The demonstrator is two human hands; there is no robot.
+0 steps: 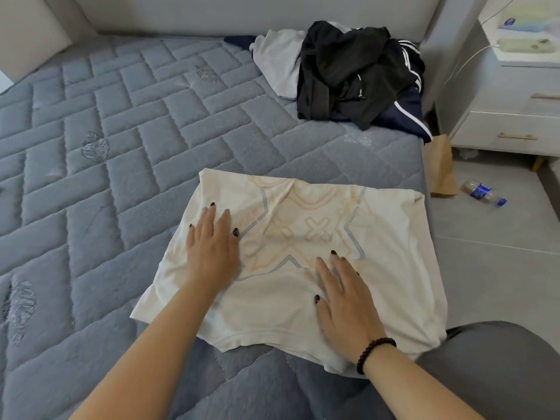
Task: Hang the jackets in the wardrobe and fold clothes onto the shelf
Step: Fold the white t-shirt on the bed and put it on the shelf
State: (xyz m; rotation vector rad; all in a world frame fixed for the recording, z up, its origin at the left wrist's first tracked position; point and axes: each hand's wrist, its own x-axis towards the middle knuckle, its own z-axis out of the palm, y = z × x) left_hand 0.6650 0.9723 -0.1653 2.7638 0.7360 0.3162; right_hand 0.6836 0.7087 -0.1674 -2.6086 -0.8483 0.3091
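Observation:
A cream T-shirt (391, 253) with a faint yellow and blue print lies partly folded on the grey quilted mattress (121, 147), near its right edge. My left hand (212, 253) rests flat on the shirt's left part, fingers spread. My right hand (348, 301), with a dark bead bracelet at the wrist, lies flat on the shirt's lower middle. Neither hand grips the cloth. At the head of the bed sits a heap of clothes: a black garment (348, 74), a white one (278, 62), and a navy piece with white stripes (406, 113).
A white nightstand (515, 116) with gold handles stands right of the bed. On the tiled floor lie a brown paper bag (442, 171) and a plastic bottle (481, 192). My grey-clad knee (491, 365) is at lower right. A grey headboard (242, 13) runs behind.

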